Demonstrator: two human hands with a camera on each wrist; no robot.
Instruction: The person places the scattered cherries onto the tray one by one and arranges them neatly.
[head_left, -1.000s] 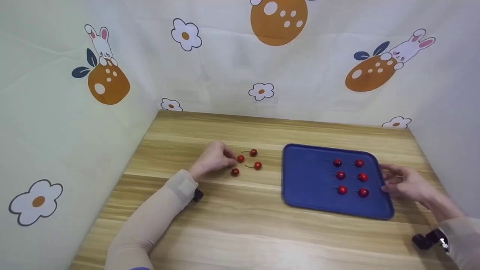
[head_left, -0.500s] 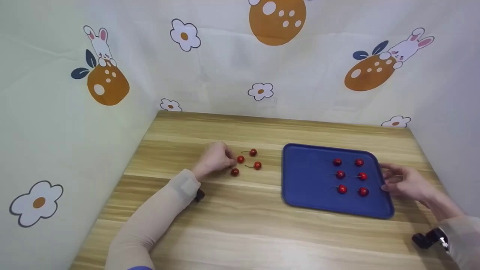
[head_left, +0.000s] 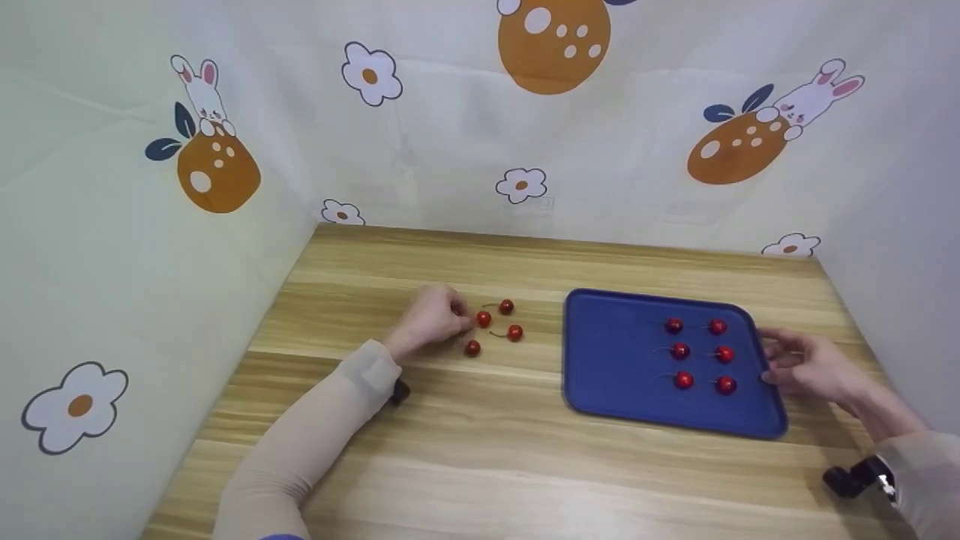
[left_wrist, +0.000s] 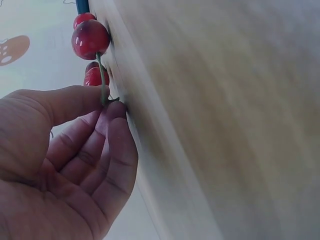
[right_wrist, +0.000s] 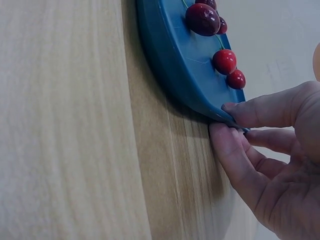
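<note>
My left hand (head_left: pixel 433 315) is at the left of the table beside a small group of red cherries. In the left wrist view its thumb and fingertips pinch the green stem of one cherry (left_wrist: pixel 90 40), whose fruit hangs out past the fingers. A dark cherry (head_left: pixel 472 348) sits just in front of that hand, and another cherry (head_left: pixel 514 332) with its stem lies farther right. At the far right, my right hand (head_left: pixel 806 365) grips the rim of a blue tray (head_left: pixel 611 375), thumb on top and fingers against the outside. Several cherries (head_left: pixel 683 379) stand in two columns on the tray's right half.
The wood-grain table (head_left: pixel 480 450) carries everything. Pale cloth walls (head_left: pixel 435 150) printed with oranges, rabbits and flowers close in the back and sides. Another cherry (head_left: pixel 506 307) lies toward the back of the loose group.
Two cherries by my left hand have shifted very slightly to the right, the nearest one also a little toward me. My right hand has stayed on the tray rim.
</note>
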